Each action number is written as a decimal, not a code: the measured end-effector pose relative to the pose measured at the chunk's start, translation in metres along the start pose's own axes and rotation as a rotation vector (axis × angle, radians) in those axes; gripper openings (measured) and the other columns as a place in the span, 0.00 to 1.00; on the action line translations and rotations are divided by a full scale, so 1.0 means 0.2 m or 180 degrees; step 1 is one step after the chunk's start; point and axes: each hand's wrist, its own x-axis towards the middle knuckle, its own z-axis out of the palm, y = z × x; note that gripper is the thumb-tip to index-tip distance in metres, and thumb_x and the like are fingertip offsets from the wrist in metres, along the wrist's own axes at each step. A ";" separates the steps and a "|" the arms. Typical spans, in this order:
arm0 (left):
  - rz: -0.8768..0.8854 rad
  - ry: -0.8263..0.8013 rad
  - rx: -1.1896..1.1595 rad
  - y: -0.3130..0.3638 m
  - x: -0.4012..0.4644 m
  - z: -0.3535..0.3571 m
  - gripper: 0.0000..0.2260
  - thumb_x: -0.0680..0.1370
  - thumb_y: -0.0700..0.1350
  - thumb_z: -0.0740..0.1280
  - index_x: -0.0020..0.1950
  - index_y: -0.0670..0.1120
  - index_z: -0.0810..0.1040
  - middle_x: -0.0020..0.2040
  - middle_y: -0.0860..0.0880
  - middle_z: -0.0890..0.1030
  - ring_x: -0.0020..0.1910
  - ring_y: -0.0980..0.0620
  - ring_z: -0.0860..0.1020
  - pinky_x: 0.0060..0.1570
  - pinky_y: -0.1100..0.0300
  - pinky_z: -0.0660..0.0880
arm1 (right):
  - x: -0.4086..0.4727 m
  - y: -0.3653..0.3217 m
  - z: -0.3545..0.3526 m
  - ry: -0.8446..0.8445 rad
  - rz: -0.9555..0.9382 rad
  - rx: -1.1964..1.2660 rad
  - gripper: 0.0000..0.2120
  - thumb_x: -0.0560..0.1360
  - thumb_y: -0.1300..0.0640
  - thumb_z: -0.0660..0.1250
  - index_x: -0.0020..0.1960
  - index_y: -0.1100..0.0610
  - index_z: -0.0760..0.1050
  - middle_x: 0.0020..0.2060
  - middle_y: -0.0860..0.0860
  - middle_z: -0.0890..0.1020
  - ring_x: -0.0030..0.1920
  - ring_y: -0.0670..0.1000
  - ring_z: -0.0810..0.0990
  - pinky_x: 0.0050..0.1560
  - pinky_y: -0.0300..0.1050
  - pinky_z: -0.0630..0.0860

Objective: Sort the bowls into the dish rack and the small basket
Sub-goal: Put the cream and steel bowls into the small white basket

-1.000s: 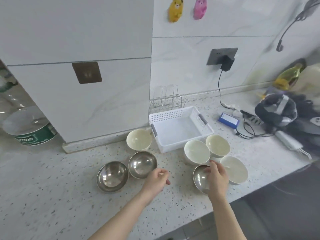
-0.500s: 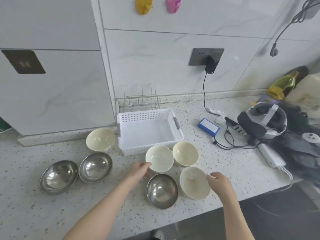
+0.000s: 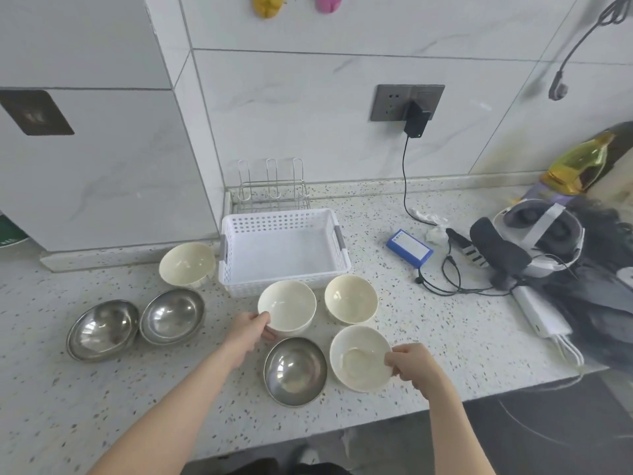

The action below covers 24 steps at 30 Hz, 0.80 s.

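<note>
Hands on two cream bowls. Left hand grips the rim of the centre cream bowl, just in front of the white basket. Right hand pinches the rim of the near cream bowl, beside a steel bowl. Wire dish rack stands behind the basket. Two steel bowls sit touching at left on the speckled counter.

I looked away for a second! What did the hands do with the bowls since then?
The left hand left the steel bowls and now grips the rim of the middle white bowl. The right hand came off the front steel bowl and pinches the front white bowl. All bowls remain on the counter; the basket holds nothing.
</note>
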 end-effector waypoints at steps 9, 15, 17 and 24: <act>0.0204 0.0111 0.0165 0.01 -0.05 -0.15 0.07 0.76 0.42 0.62 0.48 0.44 0.79 0.36 0.42 0.86 0.18 0.61 0.70 0.27 0.61 0.60 | -0.02 -0.08 -0.12 -0.0224 0.0002 0.0011 0.02 0.67 0.65 0.65 0.38 0.64 0.76 0.30 0.60 0.84 0.21 0.46 0.56 0.18 0.34 0.57; 0.0211 0.0103 -0.0439 0.07 -0.06 -0.24 0.10 0.75 0.41 0.62 0.50 0.38 0.79 0.36 0.38 0.85 0.23 0.54 0.60 0.22 0.65 0.57 | 0.02 -0.18 -0.19 -0.0310 -0.0214 0.0500 0.11 0.68 0.65 0.64 0.45 0.72 0.78 0.33 0.65 0.84 0.21 0.46 0.57 0.20 0.34 0.54; 0.0277 0.0127 -0.0581 0.10 -0.05 -0.26 0.10 0.75 0.41 0.62 0.50 0.38 0.79 0.36 0.39 0.85 0.22 0.54 0.59 0.22 0.65 0.57 | 0.03 -0.25 -0.18 -0.0270 -0.0294 0.0703 0.12 0.68 0.65 0.64 0.45 0.73 0.78 0.34 0.66 0.84 0.20 0.46 0.58 0.20 0.34 0.54; 0.0360 0.0283 -0.0924 0.18 0.02 -0.38 0.11 0.74 0.42 0.62 0.53 0.40 0.79 0.37 0.37 0.85 0.20 0.56 0.60 0.18 0.66 0.57 | 0.12 -0.48 -0.11 -0.0045 -0.0464 0.1083 0.05 0.68 0.65 0.64 0.37 0.67 0.77 0.35 0.66 0.84 0.20 0.45 0.58 0.18 0.35 0.56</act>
